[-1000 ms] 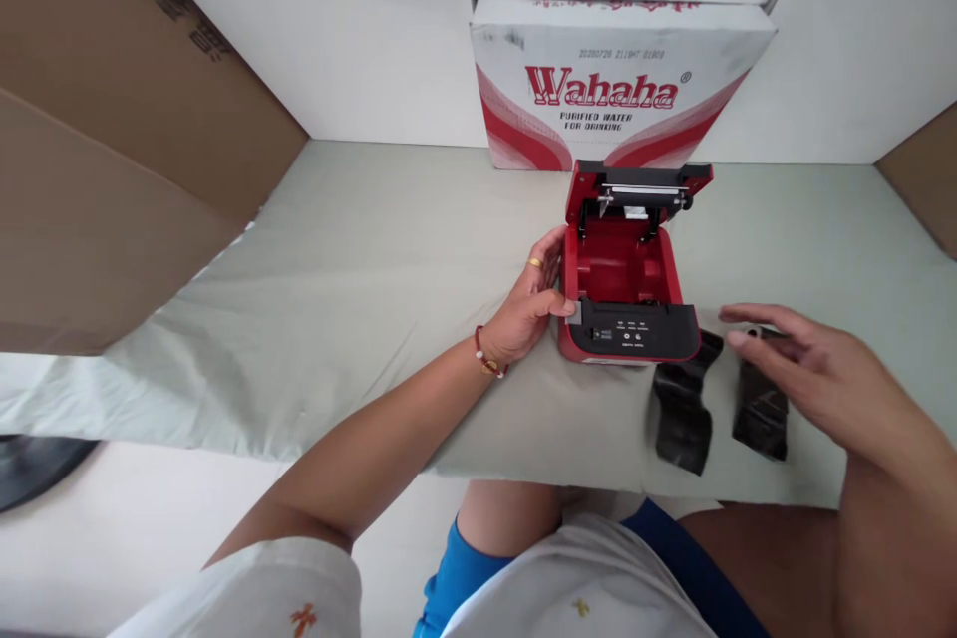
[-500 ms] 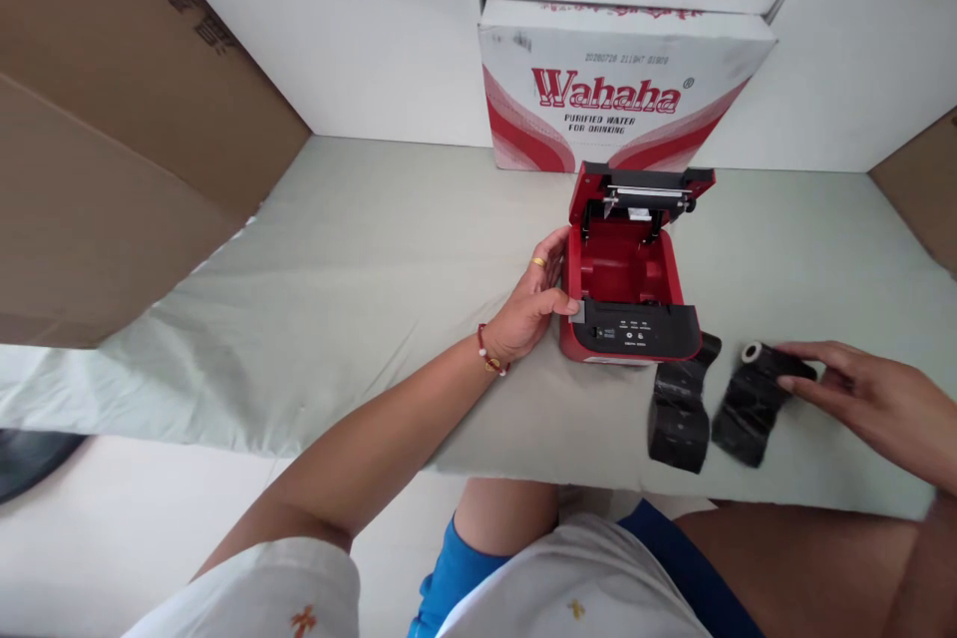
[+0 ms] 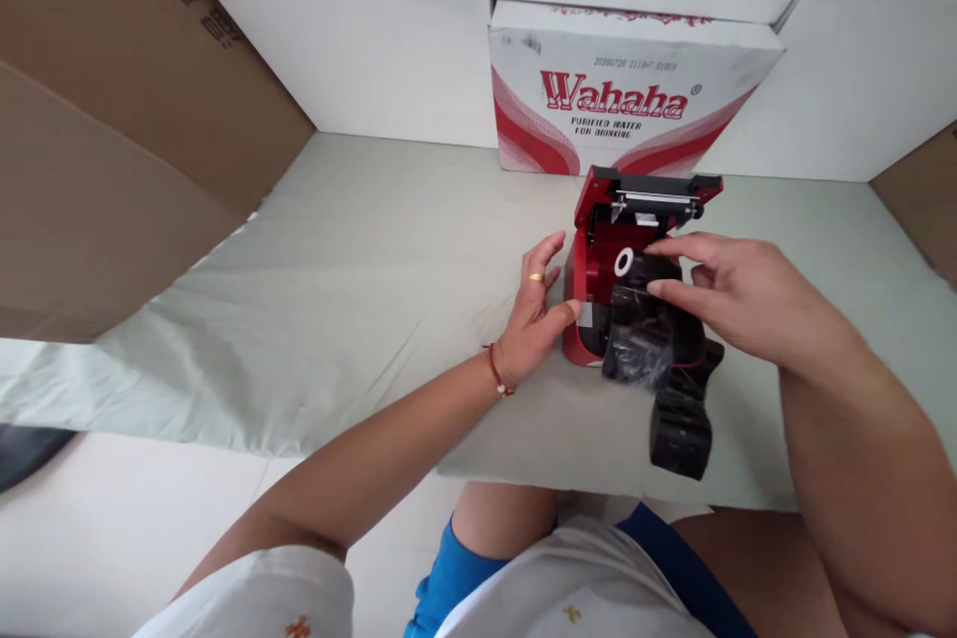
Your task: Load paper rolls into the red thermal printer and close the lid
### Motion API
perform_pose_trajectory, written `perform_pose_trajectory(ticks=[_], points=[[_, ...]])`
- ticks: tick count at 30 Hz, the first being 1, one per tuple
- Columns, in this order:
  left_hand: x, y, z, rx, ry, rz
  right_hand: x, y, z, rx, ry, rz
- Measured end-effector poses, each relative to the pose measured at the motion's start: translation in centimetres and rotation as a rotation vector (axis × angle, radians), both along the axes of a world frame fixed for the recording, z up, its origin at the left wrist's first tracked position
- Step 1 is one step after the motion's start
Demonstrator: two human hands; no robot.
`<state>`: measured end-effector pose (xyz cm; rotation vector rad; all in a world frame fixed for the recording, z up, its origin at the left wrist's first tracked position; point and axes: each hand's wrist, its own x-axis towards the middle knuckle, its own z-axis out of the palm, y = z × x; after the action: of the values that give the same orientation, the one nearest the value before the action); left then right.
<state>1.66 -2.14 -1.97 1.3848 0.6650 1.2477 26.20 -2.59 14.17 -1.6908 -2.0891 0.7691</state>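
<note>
1. While braced against the left wall of the red printer (image 3: 587,314), left hand (image 3: 532,314) spread open. Thumb tip on the grey latch at the front corner, fingers apart, clamped on nothing. Gold ring (image 3: 536,277) on one finger, red cord at the wrist.
2. Right hand (image 3: 737,294) closed on a black roll (image 3: 635,329), fingers and thumb pinched on its upper part. Far end of it dipped into the printer's open bay, near end sticking out over the front panel.
3. Black roll: a stubby cylinder in crinkled, glossy film, with a round white core (image 3: 624,263) showing at the far end.
4. Red printer: hard, smooth plastic, boxy with rounded corners. Lid (image 3: 658,187) hinged up at the back, with black trim and a metal bar along its edge.
5. Second roll (image 3: 680,424) in the same shiny wrap, lying on the worktop (image 3: 374,299) just beside the printer's front right corner, near the front edge.
6. Worktop draped in pale, soft cloth with shallow creases, its front edge running under both forearms.
7. Just behind the raised lid, a white carton (image 3: 628,90) printed in red. Plain white boxes (image 3: 359,30) either side as a flat back wall, and a brown cardboard box (image 3: 112,120) slanting in over the left.
8. Widest stretch of cloth to the left of the left hand, up to the brown box — a narrower strip to the right of the printer.
</note>
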Motion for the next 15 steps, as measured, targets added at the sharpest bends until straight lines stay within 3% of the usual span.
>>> perform_pose_trajectory(ticks=[2,5,9,15], points=[[-0.4,-0.7,0.5,0.168,0.144,0.162,-2.3,1.7,-1.2,0.115,-0.072,-0.002],[-0.7,-1.7,1.7,0.506,0.322,0.324,-2.2,1.9,-3.3,0.219,-0.205,0.002],[-0.3,-2.7,2.7,0.830,0.408,0.300,-2.1,2.4,-4.4,0.260,-0.357,0.000],[0.2,-3.2,2.8,0.952,0.509,0.268,-3.2,2.9,-4.6,0.295,-0.394,-0.019]])
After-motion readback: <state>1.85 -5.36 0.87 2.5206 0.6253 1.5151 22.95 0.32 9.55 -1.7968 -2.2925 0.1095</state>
